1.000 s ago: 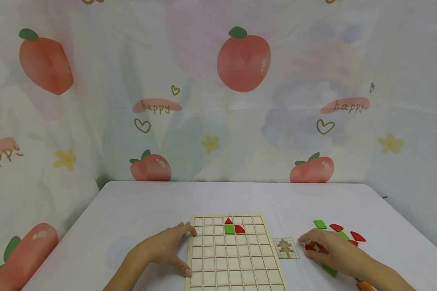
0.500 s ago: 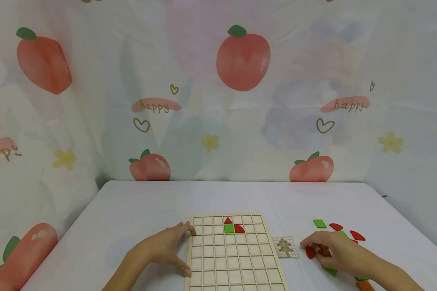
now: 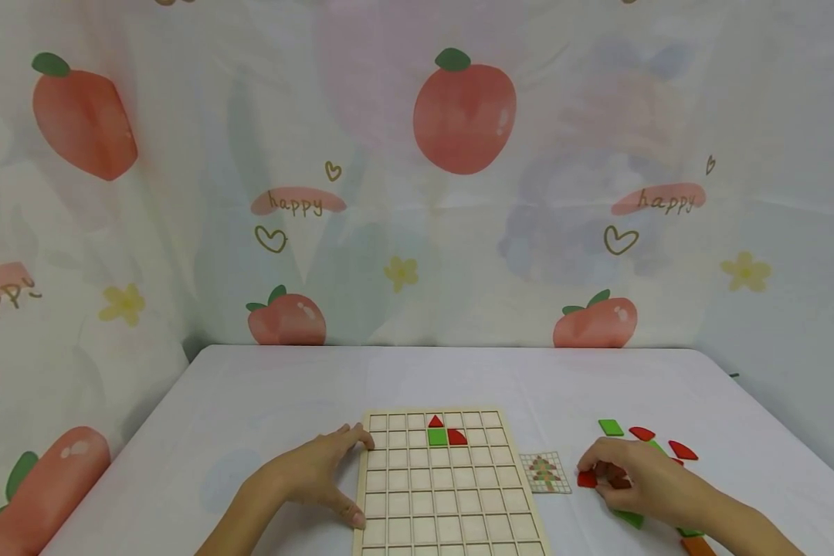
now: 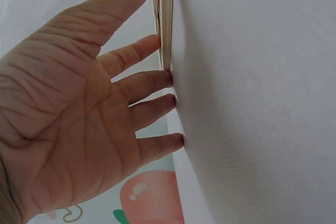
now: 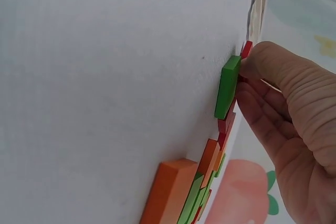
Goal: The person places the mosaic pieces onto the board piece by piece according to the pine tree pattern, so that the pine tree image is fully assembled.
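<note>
My left hand (image 3: 313, 469) spreads along the left edge of a wooden grid board (image 3: 424, 506), its fingertips and thumb touching that edge. Seen from the left wrist, the fingers are fairly straight against the board's side (image 4: 167, 24). On the board's far rows lie a red triangle (image 3: 435, 422), a green square (image 3: 437, 437) and a red quarter-circle (image 3: 456, 438). To the right, my right hand (image 3: 642, 479) pinches a small red piece (image 3: 587, 479) with thumb and fingertips, low over the table; its full shape is hidden. A green piece (image 5: 228, 87) lies close by the thumb in the right wrist view.
A pattern card with a printed tree (image 3: 545, 472) lies between board and right hand. Around that hand are loose pieces: a green one (image 3: 610, 428), red rounded ones (image 3: 683, 450) and an orange one (image 3: 698, 546). A printed curtain (image 3: 382, 193) hangs behind the table.
The red piece at my right fingertips has turned and shifted slightly left, and the hand has shifted slightly with it. My left hand and the board stay put.
</note>
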### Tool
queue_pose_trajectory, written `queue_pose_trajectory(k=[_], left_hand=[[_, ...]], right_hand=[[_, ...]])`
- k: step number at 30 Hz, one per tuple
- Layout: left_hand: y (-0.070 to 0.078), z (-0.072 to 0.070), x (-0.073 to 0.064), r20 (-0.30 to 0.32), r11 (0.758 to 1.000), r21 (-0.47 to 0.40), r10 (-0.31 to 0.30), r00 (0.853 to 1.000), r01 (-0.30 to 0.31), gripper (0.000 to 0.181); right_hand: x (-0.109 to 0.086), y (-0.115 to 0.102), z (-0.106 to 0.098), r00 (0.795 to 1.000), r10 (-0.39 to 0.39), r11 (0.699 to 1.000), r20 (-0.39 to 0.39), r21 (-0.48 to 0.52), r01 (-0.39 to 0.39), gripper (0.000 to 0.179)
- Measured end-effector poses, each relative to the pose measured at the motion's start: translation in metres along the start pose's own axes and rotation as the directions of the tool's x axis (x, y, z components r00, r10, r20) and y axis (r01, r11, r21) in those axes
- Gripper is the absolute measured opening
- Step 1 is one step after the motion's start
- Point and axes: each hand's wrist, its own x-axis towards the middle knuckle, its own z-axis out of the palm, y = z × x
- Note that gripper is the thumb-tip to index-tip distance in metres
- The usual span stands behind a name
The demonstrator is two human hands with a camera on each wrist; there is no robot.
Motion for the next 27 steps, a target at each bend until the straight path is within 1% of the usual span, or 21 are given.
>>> queue_pose_trajectory(k=[2, 7, 11, 13, 17, 22, 27], left_hand=[[-0.001, 0.000, 0.000, 0.002, 1.000, -0.010, 0.006, 1.000, -0.006, 0.084], [-0.003, 0.000, 0.000, 0.003, 0.999, -0.035, 0.022, 1.000, -0.022, 0.083], [-0.002, 0.000, 0.000, 0.003, 1.000, -0.025, 0.017, 1.000, -0.017, 0.084], [-0.002, 0.000, 0.000, 0.002, 1.000, -0.018, 0.011, 1.000, -0.011, 0.084], [0.000, -0.001, 0.000, -0.001, 1.000, -0.013, 0.002, 1.000, -0.002, 0.084], [0.000, -0.001, -0.001, 0.003, 0.999, -0.032, 0.016, 1.000, -0.016, 0.084], [0.000, -0.001, -0.001, 0.007, 0.999, -0.040, 0.029, 1.000, -0.029, 0.084]], right_hand=[[0.001, 0.000, 0.000, 1.000, 0.013, 1.000, -0.002, 0.001, -0.013, 0.031], [0.004, -0.001, 0.001, 1.000, 0.005, 1.000, -0.031, -0.004, -0.005, 0.033], [0.009, -0.003, 0.001, 0.999, -0.003, 1.000, -0.051, -0.024, 0.002, 0.033], [0.014, -0.005, 0.001, 0.998, -0.012, 0.999, -0.059, -0.044, 0.009, 0.032], [0.025, -0.010, 0.001, 0.995, -0.057, 0.997, -0.076, -0.060, 0.052, 0.032], [0.040, -0.020, 0.005, 0.995, -0.077, 0.997, -0.070, -0.026, 0.075, 0.030], [0.058, -0.030, 0.011, 0.998, -0.049, 0.999, -0.039, 0.021, 0.050, 0.026]])
